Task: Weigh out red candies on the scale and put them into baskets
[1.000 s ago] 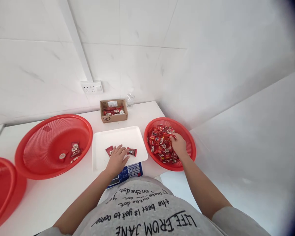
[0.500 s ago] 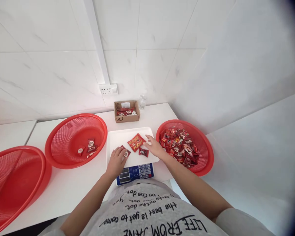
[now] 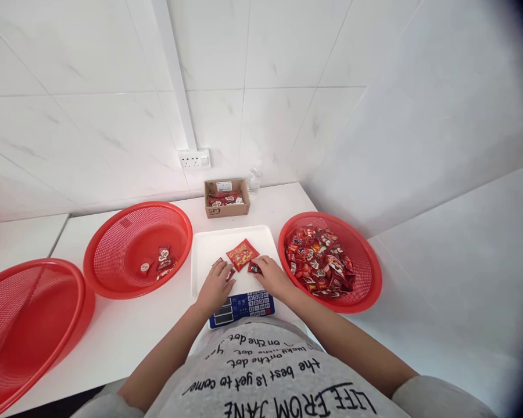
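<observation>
A white tray [image 3: 209,238] lies on a blue digital scale [image 3: 244,307]. Near the tray's middle rests a large red packet [image 3: 243,254]. My left hand [image 3: 215,285] is over a small red packet [image 3: 230,273] at the tray's left part, its fingers covering most of it. My right hand [image 3: 271,275] has its fingertips on a small dark red packet [image 3: 253,267] just below the large one. Whether either hand pinches its packet or only touches it is hard to make out.
On the right stands a red basket [image 3: 370,273] full of red packets. A red basket [image 3: 93,255] with a few packets and another red basket [image 3: 81,325] are on the left. Behind the tray are a cardboard box [image 3: 227,211] of packets and a clear container [image 3: 254,180].
My right hand has moved down and slightly left, from beside the large packet onto the small dark red one. My left hand has stayed over its packet, shifting slightly right.
</observation>
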Available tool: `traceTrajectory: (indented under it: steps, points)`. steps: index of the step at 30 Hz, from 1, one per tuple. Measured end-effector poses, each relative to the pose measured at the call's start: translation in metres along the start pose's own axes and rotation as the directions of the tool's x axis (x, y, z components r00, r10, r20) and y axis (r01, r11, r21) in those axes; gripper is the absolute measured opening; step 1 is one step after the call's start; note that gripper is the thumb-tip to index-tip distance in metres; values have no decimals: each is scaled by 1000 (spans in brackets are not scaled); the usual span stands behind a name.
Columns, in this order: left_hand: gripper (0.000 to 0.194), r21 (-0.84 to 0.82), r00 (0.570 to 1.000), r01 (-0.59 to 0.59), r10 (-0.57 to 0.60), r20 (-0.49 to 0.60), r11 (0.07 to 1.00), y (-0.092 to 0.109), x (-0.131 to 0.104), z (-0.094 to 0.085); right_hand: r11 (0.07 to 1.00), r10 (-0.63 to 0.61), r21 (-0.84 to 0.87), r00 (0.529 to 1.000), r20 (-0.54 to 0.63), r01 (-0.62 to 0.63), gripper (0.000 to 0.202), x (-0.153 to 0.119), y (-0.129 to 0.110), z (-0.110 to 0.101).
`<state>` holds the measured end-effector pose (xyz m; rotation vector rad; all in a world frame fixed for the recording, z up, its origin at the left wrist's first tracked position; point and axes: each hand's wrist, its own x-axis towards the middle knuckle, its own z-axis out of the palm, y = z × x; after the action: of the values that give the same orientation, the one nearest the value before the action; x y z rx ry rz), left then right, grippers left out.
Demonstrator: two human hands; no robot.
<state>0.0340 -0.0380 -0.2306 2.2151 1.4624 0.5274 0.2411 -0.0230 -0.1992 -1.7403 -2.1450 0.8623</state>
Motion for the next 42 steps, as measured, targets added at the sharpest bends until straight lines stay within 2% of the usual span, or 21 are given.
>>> traceTrajectory:
  steps: [6, 10, 16, 19, 21, 24, 27, 29, 31, 33, 37, 39, 42]
  points:
    - [39, -40, 999, -29, 29, 16, 999, 3, 2, -3, 1000, -15, -6, 999, -30, 15, 41, 15, 3, 4]
    - [41, -47, 1000, 2, -1, 21, 999, 2, 0, -3, 999, -38, 5, 999, -31, 38, 41, 24, 2, 10]
    - [45, -21, 998, 69, -70, -8, 997, 1, 1, -3, 984, -53, 172, 998, -23, 57, 39, 19, -6, 20]
    - [49, 58, 996, 85, -85, 0, 995, 7, 3, -6, 958, -45, 283, 999, -27, 51, 39, 14, -9, 18]
    - [53, 139, 994, 113, -111, -21, 984, 11, 5, -8, 942, -43, 329, 996, -73, 65, 37, 10, -4, 13]
    - [61, 225, 994, 98, -87, -59, 969, 14, 12, -5, 946, -11, 312, 973, -231, 85, 34, 0, 16, 1]
    - [68, 256, 999, -38, 39, -1, 966, 12, 24, 2, 979, 35, 200, 925, -378, 44, 33, -15, 47, -10]
    - [67, 255, 991, -128, 114, 71, 959, 9, 35, 7, 990, 72, 137, 911, -405, -17, 33, -28, 67, -12]
    - [61, 247, 984, -158, 133, 115, 956, 7, 44, 10, 990, 122, 111, 906, -406, -84, 34, -41, 84, -10]
    - [58, 251, 992, -103, 80, 100, 962, 7, 52, 13, 985, 165, 115, 899, -406, -129, 36, -50, 96, -5]
    - [57, 264, 991, 130, -134, -4, 956, 15, 58, 14, 955, 290, 179, 872, -396, -236, 38, -56, 115, -2]
    - [58, 257, 975, 219, -222, -18, 941, 20, 56, 13, 923, 374, 220, 867, -329, -315, 35, -55, 127, -5]
    - [61, 256, 959, 270, -283, 12, 928, 23, 49, 9, 888, 430, 252, 888, -162, -384, 28, -55, 143, -13]
